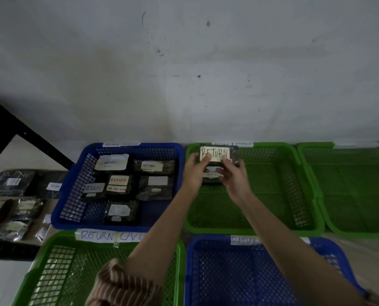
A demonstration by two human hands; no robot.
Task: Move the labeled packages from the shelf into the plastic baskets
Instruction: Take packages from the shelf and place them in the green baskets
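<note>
Both hands reach over the far green basket [272, 226]. My left hand [195, 171] and my right hand [234, 177] together hold a dark package [233, 153] with a pale label reading RETURN, at the basket's far left corner. A second labeled package [211, 173] shows between and below my hands; I cannot tell whether it is held or lying in the basket. The far blue basket [73, 195] to the left holds several dark packages with RETURN labels. More dark packages [14, 182] lie on the shelf at the far left.
A near green basket [51, 272] and a near blue basket [228, 283] lie in front, tagged RETURN and OVERDUE. Another green basket [349, 195] stands at the right. A black shelf frame [18, 129] slants at the left, before a grey wall.
</note>
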